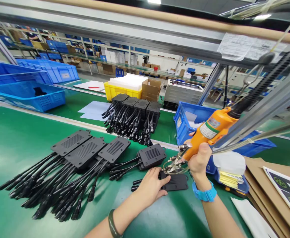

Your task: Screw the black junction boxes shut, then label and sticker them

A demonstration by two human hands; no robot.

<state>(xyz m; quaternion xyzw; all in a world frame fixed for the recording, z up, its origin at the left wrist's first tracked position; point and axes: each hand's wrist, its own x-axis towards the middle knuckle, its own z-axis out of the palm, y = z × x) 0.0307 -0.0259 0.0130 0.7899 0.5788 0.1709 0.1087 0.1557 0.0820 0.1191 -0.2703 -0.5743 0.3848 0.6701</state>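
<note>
My right hand is wrapped around an orange electric screwdriver, which tilts down to the left. Its metal tip end, with thin clear tubing around it, is over a black plastic box lying on the green bench. My left hand grips the left end of this box, where short black cables stick out, with the thumb near the screwdriver tip. The exact contact of the bit is hidden. Just behind lies another black cabled box. Further left are several more boxes with bundled black cables.
Stacked cabled boxes stand at the back, before a yellow bin. A blue bin is behind the screwdriver. Blue baskets line the left. Cardboard sheets lie at right; a metal frame slants overhead.
</note>
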